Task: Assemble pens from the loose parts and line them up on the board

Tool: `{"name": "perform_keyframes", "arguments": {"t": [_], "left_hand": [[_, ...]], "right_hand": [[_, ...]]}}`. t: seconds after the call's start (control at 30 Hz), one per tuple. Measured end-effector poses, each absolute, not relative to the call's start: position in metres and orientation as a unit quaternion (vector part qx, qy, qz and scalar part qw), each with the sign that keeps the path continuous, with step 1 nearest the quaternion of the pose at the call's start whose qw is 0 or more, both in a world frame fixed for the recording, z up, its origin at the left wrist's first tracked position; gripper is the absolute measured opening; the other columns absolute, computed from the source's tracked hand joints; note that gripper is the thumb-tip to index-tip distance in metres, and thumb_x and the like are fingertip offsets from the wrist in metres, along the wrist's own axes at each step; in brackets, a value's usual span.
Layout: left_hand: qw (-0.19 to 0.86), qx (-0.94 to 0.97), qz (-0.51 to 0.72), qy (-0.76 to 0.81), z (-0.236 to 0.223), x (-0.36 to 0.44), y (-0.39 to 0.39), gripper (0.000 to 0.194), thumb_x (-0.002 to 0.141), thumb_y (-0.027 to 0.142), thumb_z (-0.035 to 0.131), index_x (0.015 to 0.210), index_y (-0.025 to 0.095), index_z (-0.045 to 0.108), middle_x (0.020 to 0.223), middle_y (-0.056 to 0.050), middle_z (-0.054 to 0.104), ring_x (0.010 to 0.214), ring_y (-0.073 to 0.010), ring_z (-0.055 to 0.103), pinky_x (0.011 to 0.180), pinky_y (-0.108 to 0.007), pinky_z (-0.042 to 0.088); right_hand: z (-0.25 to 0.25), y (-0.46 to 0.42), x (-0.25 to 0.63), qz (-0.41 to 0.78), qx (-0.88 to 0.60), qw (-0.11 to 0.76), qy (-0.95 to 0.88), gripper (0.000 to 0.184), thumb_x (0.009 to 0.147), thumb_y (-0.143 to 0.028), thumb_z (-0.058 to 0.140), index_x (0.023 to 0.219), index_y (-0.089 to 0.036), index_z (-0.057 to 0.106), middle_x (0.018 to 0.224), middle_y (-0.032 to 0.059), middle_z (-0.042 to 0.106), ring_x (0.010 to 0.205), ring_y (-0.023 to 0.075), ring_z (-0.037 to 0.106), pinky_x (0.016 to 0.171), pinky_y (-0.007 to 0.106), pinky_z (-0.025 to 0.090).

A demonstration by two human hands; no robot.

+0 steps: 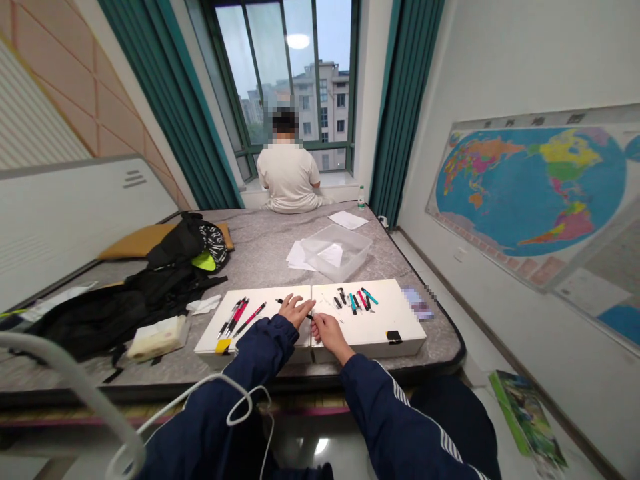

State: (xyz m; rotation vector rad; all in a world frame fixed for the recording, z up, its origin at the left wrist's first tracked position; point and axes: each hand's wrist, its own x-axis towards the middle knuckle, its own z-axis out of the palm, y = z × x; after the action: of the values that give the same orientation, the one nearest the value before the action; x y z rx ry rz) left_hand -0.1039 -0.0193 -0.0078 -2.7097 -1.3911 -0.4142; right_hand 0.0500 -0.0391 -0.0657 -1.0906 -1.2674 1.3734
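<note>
Although both hands sit close together over the seam between two white boards, neither plainly grips anything. The left hand (295,311) is open, its fingers spread and low over the left board (265,297). The right hand (327,333) is partly curled, its fingertips (316,321) just beside a dark pen (309,315) that lies under the left hand's fingers, close to the seam. Whether those fingertips pinch the pen, I cannot tell.

Red and black pens (237,319) lie on the left board, a little left of the hands. Loose pen parts (356,301) in teal, red and black lie on the right board (380,327), just beyond the right hand. Farther off, a clear plastic tub (335,252) sits partly on papers (300,257) on a grey mattress (260,247), and a seated person (287,177) faces the window (320,80).
</note>
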Motion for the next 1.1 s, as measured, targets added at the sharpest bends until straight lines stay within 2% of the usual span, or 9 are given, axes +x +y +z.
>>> {"name": "perform_keyframes", "arguments": {"t": [0.1,0.27,0.47,0.53,0.67,0.87,0.97,1.03,1.1], "left_hand": [[0.011,-0.874,-0.145,-0.464,-0.014,-0.103,-0.016,0.059,0.076,0.005,0.041,0.130,0.027,0.051,0.124,-0.005,0.060,0.113,-0.0301,0.049,0.103,-0.053,0.025],[-0.002,-0.868,-0.152,-0.473,-0.026,-0.103,-0.017,0.060,0.074,0.006,0.043,0.131,0.025,0.050,0.119,-0.007,0.063,0.113,-0.0313,0.049,0.101,-0.053,0.027],[0.009,-0.871,-0.133,-0.473,-0.031,-0.103,-0.019,0.060,0.074,0.005,0.042,0.131,0.021,0.049,0.117,-0.009,0.064,0.111,-0.0314,0.051,0.094,-0.048,0.035],[0.009,-0.865,-0.135,-0.483,-0.031,-0.103,-0.019,0.059,0.074,0.006,0.042,0.131,0.022,0.049,0.118,-0.009,0.064,0.111,-0.0311,0.052,0.094,-0.049,0.035],[0.008,-0.858,-0.139,-0.495,-0.035,-0.104,-0.019,0.059,0.075,0.006,0.042,0.131,0.024,0.049,0.115,-0.008,0.065,0.115,-0.0293,0.051,0.100,-0.052,0.030],[0.004,-0.860,-0.143,-0.490,-0.046,-0.108,-0.020,0.060,0.075,0.005,0.044,0.132,0.026,0.048,0.117,-0.005,0.064,0.123,-0.0283,0.045,0.104,-0.050,0.027],[0.010,-0.828,-0.202,-0.523,-0.050,-0.117,-0.021,0.048,0.081,0.020,0.051,0.129,0.027,0.050,0.119,-0.006,0.063,0.123,-0.0306,0.043,0.105,-0.053,0.024],[0.000,-0.799,-0.240,-0.551,-0.054,-0.124,-0.021,0.051,0.079,0.036,0.059,0.128,0.023,0.051,0.117,-0.010,0.063,0.117,-0.0312,0.048,0.100,-0.049,0.033],[-0.032,-0.778,-0.271,-0.566,-0.059,-0.131,-0.019,0.041,0.083,0.038,0.053,0.119,0.020,0.058,0.108,-0.010,0.067,0.104,-0.0267,0.056,0.090,-0.041,0.043]], "right_hand": [[-0.066,-0.039,0.050,0.557,-0.452,0.474,-0.510,0.046,0.082,-0.058,0.046,0.071,-0.015,0.057,0.054,0.0002,0.056,0.041,0.0088,0.050,0.038,0.019,0.042],[-0.062,-0.042,0.050,0.553,-0.423,0.514,-0.500,0.036,0.069,-0.044,0.067,0.092,-0.018,0.058,0.066,-0.0003,0.060,0.053,0.0124,0.058,0.045,0.022,0.048],[-0.059,-0.043,0.051,0.542,-0.452,0.494,-0.508,0.032,0.076,-0.048,0.057,0.075,-0.016,0.057,0.055,-0.0002,0.058,0.042,0.0104,0.052,0.039,0.021,0.043],[-0.059,-0.042,0.050,0.545,-0.452,0.487,-0.512,0.035,0.077,-0.050,0.055,0.077,-0.016,0.059,0.055,0.0001,0.058,0.040,0.0096,0.050,0.037,0.020,0.041],[-0.057,-0.044,0.050,0.572,-0.423,0.503,-0.490,0.035,0.069,-0.043,0.067,0.090,-0.018,0.056,0.060,-0.0022,0.060,0.045,0.0113,0.056,0.041,0.021,0.046],[-0.058,-0.042,0.051,0.557,-0.439,0.518,-0.478,0.032,0.070,-0.045,0.065,0.078,-0.017,0.054,0.060,0.0003,0.060,0.049,0.0135,0.059,0.040,0.022,0.048],[-0.059,-0.039,0.052,0.545,-0.444,0.548,-0.454,0.032,0.070,-0.045,0.065,0.081,-0.017,0.054,0.063,0.0012,0.060,0.056,0.0155,0.061,0.041,0.024,0.051],[-0.058,-0.038,0.052,0.543,-0.441,0.563,-0.440,0.032,0.070,-0.044,0.066,0.083,-0.017,0.054,0.067,0.0019,0.060,0.061,0.0167,0.063,0.042,0.024,0.053],[-0.058,-0.038,0.053,0.543,-0.441,0.569,-0.432,0.033,0.070,-0.043,0.066,0.085,-0.017,0.054,0.068,0.0019,0.059,0.063,0.0169,0.063,0.043,0.024,0.053]]}}
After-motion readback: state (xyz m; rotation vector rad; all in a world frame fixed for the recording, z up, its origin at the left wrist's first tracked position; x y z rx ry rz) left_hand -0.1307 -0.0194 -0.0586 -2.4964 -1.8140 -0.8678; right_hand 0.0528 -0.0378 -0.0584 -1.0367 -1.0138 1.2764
